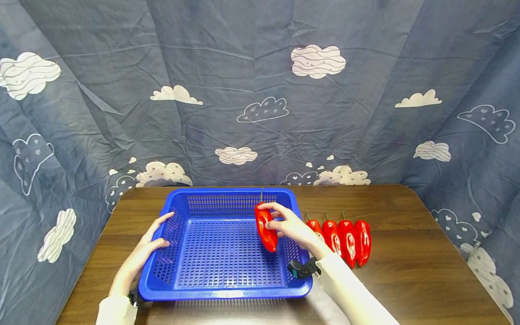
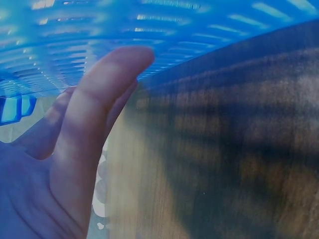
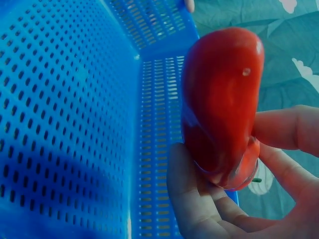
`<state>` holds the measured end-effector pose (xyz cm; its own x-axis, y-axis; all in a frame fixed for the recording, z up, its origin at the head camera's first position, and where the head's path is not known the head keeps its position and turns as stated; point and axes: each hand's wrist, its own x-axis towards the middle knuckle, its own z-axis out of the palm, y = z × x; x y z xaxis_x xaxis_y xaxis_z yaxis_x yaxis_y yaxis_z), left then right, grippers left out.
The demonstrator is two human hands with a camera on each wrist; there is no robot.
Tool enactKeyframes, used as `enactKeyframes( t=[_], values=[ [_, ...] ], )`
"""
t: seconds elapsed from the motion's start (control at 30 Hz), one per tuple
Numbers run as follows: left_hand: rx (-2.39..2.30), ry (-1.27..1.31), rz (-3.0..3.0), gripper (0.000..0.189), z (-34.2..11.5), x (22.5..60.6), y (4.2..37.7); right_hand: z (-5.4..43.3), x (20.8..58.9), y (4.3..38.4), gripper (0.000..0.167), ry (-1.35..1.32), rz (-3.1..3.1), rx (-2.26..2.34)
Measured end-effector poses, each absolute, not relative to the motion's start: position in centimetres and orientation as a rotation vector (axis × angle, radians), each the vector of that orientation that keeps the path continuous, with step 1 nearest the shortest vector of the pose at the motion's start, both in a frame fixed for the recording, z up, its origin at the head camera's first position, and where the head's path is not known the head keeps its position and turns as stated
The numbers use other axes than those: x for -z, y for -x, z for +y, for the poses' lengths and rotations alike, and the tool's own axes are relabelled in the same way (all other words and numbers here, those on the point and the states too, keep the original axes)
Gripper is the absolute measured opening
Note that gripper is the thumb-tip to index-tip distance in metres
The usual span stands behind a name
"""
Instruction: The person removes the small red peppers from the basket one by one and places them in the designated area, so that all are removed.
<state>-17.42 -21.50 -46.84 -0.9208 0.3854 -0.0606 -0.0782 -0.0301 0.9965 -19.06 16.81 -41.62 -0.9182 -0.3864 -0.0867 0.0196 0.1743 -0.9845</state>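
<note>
A glossy red chili pepper (image 1: 267, 229) with a thin green stem hangs over the right side of a blue plastic basket (image 1: 223, 294). My right hand (image 1: 293, 228) pinches it between thumb and fingers; the right wrist view shows the fingers on both sides of the pepper (image 3: 222, 94). At the basket's left side, my left hand (image 1: 142, 252) rests on the rim, thumb and a finger reaching over it. Its thumb (image 2: 87, 109) looks fairly straight in the left wrist view; its other fingers are mostly hidden. To the right of the basket lie several red peppers (image 1: 348, 238) side by side.
The basket stands on a brown wooden table (image 1: 409, 253), near its back edge. Behind and beside the table hangs a dark blue-grey curtain (image 1: 222, 63) with white clouds. My right forearm partly covers the row of peppers.
</note>
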Motion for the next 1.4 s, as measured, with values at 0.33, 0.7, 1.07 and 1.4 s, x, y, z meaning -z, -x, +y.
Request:
enactKeyframes(
  t=[0.33, 0.7, 1.07, 1.4],
  values=[
    [-2.002, -0.321, 1.950, 0.070, -21.6, 47.0, 17.5, 17.8, 41.3, 18.8, 0.046, 0.354, 2.155, 1.804],
    [-2.018, -0.365, 1.961, 0.070, -21.6, 47.1, 17.5, 18.9, 40.4, 18.6, 0.047, 0.332, 2.167, 1.804],
    [-2.021, -0.326, 1.934, 0.070, -21.5, 46.9, 17.4, 20.8, 39.9, 18.4, 0.048, 0.298, 2.203, 1.807],
    [-2.026, -0.323, 1.933, 0.071, -21.5, 46.9, 17.4, 22.1, 39.7, 17.9, 0.047, 0.317, 2.292, 1.764]
  ],
)
